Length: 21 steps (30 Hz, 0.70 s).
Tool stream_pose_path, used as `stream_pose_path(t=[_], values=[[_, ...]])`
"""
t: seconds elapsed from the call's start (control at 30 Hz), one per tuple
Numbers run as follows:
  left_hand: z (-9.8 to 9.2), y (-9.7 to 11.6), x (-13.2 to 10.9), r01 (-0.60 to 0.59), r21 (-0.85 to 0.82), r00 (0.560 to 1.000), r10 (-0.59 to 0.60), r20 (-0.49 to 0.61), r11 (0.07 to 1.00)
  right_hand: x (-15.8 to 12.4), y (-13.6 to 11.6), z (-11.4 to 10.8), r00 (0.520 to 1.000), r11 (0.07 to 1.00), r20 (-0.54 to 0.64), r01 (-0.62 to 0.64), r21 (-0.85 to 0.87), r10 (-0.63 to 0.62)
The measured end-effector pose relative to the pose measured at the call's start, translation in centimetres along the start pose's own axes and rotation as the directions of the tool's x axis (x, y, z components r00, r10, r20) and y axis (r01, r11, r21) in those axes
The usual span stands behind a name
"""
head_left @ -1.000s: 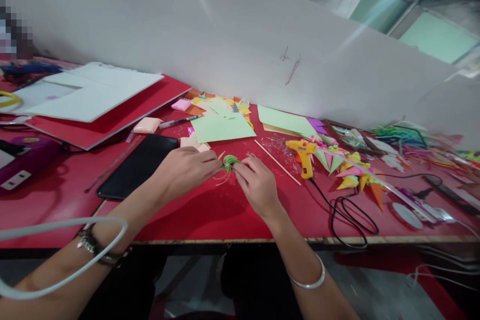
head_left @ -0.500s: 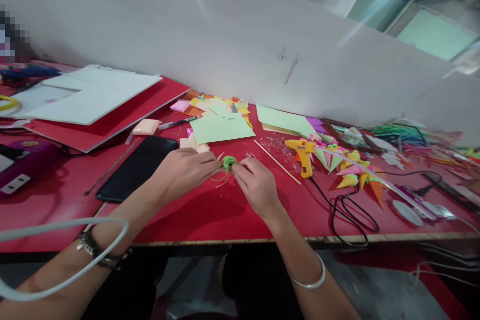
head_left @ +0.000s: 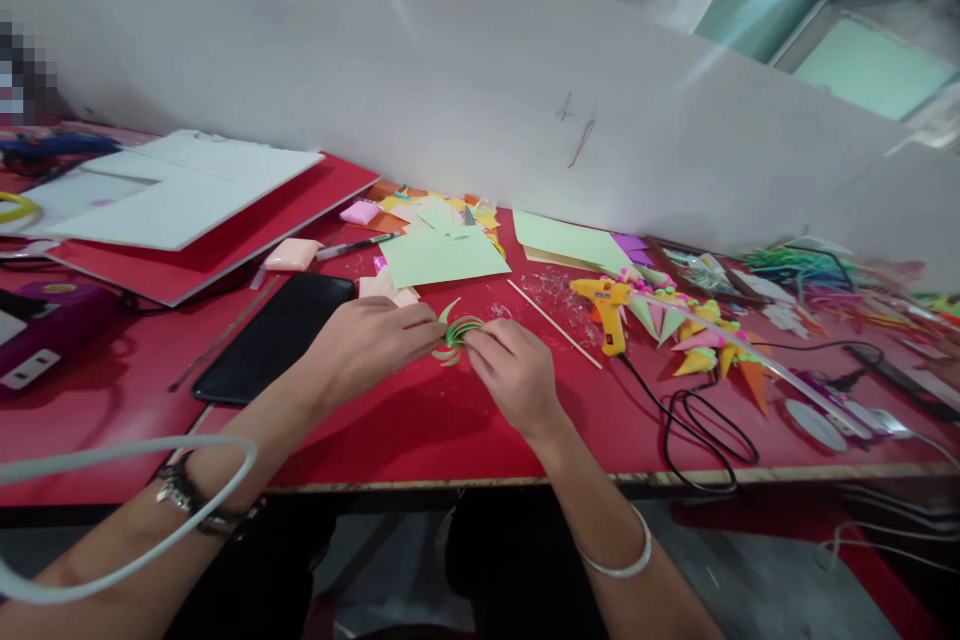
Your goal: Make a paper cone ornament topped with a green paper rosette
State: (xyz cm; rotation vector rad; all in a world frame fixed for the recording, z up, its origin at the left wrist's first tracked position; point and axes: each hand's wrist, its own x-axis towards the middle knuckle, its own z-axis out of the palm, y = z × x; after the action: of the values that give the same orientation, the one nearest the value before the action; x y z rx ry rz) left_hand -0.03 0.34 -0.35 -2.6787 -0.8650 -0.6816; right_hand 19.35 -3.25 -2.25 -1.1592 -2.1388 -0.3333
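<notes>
Both hands meet over the red table (head_left: 420, 430) on a small green paper piece (head_left: 455, 331) made of curled, fringed strips. My left hand (head_left: 367, 340) pinches its left side with closed fingers. My right hand (head_left: 510, 370) pinches its right side, fingers curled. The piece rests just above the table surface between the fingertips. A watch sits on my left wrist and a silver bangle on my right forearm.
A black phone (head_left: 274, 335) lies left of my hands. Light green paper sheets (head_left: 442, 255) and coloured scraps lie behind them. A yellow glue gun (head_left: 611, 310) with black cord, paper cones (head_left: 705, 340) and a thin wooden stick (head_left: 555, 323) lie to the right. White boards (head_left: 172, 185) sit far left.
The green strips have been drawn in tighter, into a rounder curl. Both hands stay in almost the same place.
</notes>
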Motion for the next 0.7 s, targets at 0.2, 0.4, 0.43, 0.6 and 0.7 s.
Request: stream_pose_path(t=[0.2, 0.4, 0.43, 0.6, 0.7], values=[[-0.3, 0.4, 0.3, 0.106, -0.014, 0.994, -0.106, 0.017, 0.994, -0.2, 0.2, 0.1, 0.999, 0.999, -0.039, -0.006, 0.047, 0.008], [0.1, 0.7, 0.6, 0.173, -0.257, 0.985, -0.162, 0.064, 0.951, -0.1, 0.0, 0.1, 0.997, 0.999, -0.081, 0.000, 0.044, 0.004], [0.4, 0.7, 0.7, 0.155, -0.274, 0.987, -0.140, 0.074, 0.949, -0.1, -0.1, 0.1, 0.996, 0.999, -0.084, -0.002, 0.043, 0.005], [1.2, 0.8, 0.8, 0.127, -0.355, 0.989, -0.093, 0.112, 0.926, 0.0, -0.2, 0.0, 0.996, 0.999, -0.085, -0.009, 0.038, 0.012], [1.2, 1.1, 0.8, 0.125, -0.396, 0.990, -0.088, 0.111, 0.910, 0.0, -0.2, 0.0, 0.998, 1.000, -0.066, 0.006, 0.021, -0.005]])
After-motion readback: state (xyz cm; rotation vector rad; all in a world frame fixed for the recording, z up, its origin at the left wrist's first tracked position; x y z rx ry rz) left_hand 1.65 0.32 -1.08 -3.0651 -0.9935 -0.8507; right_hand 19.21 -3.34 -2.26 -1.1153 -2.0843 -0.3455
